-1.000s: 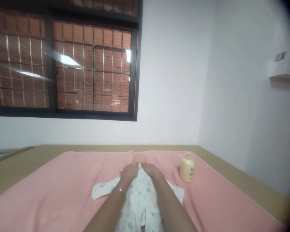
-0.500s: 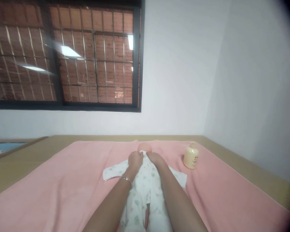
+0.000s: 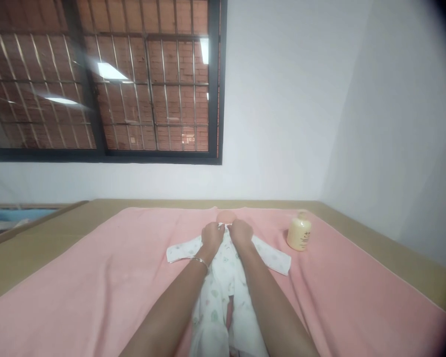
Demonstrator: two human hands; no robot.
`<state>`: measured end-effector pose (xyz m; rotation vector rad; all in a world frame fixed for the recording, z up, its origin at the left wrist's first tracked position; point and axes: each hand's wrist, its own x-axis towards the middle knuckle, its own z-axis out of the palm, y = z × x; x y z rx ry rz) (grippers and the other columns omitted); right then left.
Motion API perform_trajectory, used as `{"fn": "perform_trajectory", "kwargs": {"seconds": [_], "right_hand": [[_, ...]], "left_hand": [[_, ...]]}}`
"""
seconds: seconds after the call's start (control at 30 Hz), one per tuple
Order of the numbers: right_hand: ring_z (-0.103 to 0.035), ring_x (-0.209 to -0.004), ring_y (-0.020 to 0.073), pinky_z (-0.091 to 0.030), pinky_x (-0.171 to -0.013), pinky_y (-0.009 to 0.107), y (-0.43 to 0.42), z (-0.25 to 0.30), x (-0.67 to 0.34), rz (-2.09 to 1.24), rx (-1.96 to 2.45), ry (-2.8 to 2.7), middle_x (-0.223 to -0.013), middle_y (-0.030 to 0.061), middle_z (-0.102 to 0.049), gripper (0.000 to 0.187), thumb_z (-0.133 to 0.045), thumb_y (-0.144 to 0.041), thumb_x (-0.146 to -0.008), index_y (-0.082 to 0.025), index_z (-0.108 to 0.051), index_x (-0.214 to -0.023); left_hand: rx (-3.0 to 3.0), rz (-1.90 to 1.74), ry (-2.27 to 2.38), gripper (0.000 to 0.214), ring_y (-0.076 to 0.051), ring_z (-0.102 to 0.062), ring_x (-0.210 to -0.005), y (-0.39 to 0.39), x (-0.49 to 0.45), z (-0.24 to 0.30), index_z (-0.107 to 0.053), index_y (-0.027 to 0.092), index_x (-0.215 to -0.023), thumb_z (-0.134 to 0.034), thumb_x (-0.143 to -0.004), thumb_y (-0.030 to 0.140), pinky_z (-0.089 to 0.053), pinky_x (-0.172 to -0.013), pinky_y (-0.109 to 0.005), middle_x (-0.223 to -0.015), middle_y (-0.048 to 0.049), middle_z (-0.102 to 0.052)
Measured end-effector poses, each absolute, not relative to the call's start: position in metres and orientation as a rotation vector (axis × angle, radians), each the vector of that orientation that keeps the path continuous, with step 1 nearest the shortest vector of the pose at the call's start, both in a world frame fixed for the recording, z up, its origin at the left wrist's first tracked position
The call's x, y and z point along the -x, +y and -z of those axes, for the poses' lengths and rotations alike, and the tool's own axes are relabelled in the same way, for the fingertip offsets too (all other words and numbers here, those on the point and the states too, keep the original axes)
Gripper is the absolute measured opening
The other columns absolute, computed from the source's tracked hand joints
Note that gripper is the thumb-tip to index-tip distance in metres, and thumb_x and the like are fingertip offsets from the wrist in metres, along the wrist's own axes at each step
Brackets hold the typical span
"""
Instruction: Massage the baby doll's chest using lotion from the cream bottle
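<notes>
A white baby garment with a small leaf-like print lies spread along the middle, its sleeves out to both sides. Just past its collar shows a rounded, skin-coloured head; whether it is a doll's I cannot tell. My left hand, below a silver bangle, pinches the left side of the collar. On the collar's right side, my right hand is closed with its fingers curled over the cloth. The two hands nearly meet at the neckline. Both forearms cover part of the garment's sides.
A pink blanket covers most of the wooden-edged table. To the right stands a pale yellow pump bottle. Behind are a white wall and a dark-framed barred window. Something blue lies beyond the left edge.
My right hand has curled more tightly and risen at the collar, and both hands sit closer together. The whole view has shifted slightly, with the bottle unmoved on the blanket.
</notes>
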<state>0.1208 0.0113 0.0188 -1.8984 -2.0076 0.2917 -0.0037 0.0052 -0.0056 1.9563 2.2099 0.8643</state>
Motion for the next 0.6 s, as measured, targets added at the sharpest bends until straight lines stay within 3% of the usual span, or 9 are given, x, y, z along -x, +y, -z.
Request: {"fn": "perform_trajectory", "kwargs": {"seconds": [0.13,0.3,0.43,0.6], "right_hand": [[-0.054,-0.112,0.0282,-0.04,-0.09,0.038,0.012,-0.018,-0.124,-0.415,1.903,-2.041,-0.122,0.018,-0.057,0.053,-0.027,-0.047,-0.092,-0.013,-0.056,-0.121],[-0.06,-0.102,0.0232,-0.044,-0.085,0.032,0.016,-0.021,-0.136,-0.607,1.817,-2.153,-0.114,0.0077,-0.064,0.06,-0.024,-0.06,-0.089,-0.022,-0.064,-0.112],[-0.059,-0.104,0.0247,-0.044,-0.084,0.034,0.014,-0.021,-0.136,-0.578,1.851,-2.125,-0.117,0.0099,-0.062,0.067,-0.021,-0.065,-0.087,-0.02,-0.063,-0.114],[-0.056,-0.109,0.0269,-0.042,-0.086,0.035,0.01,-0.015,-0.13,-0.416,1.926,-2.057,-0.117,0.0167,-0.06,0.064,-0.024,-0.059,-0.09,-0.014,-0.059,-0.118]], "left_hand": [[-2.004,-0.919,2.236,0.04,-0.023,-0.058,-0.095,0.001,-0.001,0.005,-0.066,0.014,-0.087,-0.035,-0.088,0.039,-0.036,-0.081,-0.03,-0.096,-0.0128,-0.067],[-1.984,-0.916,2.238,0.041,-0.023,-0.059,-0.093,0.003,-0.002,0.005,-0.067,0.014,-0.087,-0.032,-0.088,0.035,-0.036,-0.08,-0.03,-0.095,-0.0134,-0.067],[-1.917,-0.879,2.221,0.041,-0.023,-0.061,-0.091,0.006,0.0,0.007,-0.068,0.015,-0.09,-0.033,-0.087,0.036,-0.038,-0.077,-0.03,-0.097,-0.0135,-0.068],[-1.862,-0.823,2.182,0.05,-0.028,-0.061,-0.092,0.014,0.004,0.01,-0.068,0.013,-0.09,-0.034,-0.086,0.049,-0.039,-0.077,-0.033,-0.099,-0.0156,-0.068]]}}
